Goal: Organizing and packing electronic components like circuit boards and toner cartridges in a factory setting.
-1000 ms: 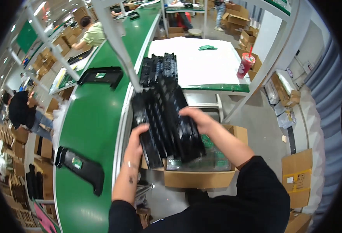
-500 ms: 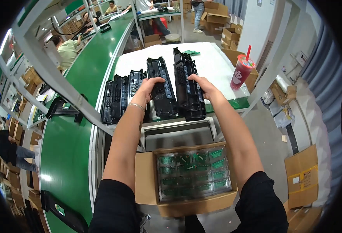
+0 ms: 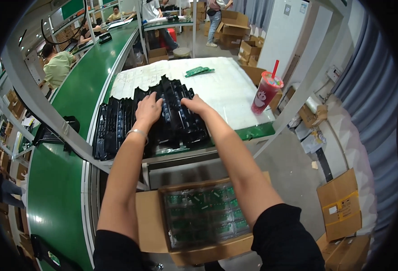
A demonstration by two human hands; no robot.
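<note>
Several long black plastic housings (image 3: 113, 128) stand side by side at the left of a white-covered table. My left hand (image 3: 148, 109) lies on top of the row, fingers stretched over the housings. At the row's right end, my right hand (image 3: 196, 106) grips the outermost black plastic housing (image 3: 176, 115), its thumb on the upper face and its other fingers mostly hidden. This housing sits close against its neighbour. Farther back on the white sheet (image 3: 162, 70) is a small pile of green circuit boards (image 3: 200, 71).
A red drink cup (image 3: 266, 92) with a straw stands at the table's right. Below the table edge sits an open carton (image 3: 151, 221) holding trays of green boards. A green conveyor (image 3: 59, 189) runs along the left; a metal post (image 3: 50, 97) rises beside it.
My right hand has brought its housing leftward against the others, closing the gap. My left hand has gone from gripping a housing to lying over the row. The view has shifted slightly.
</note>
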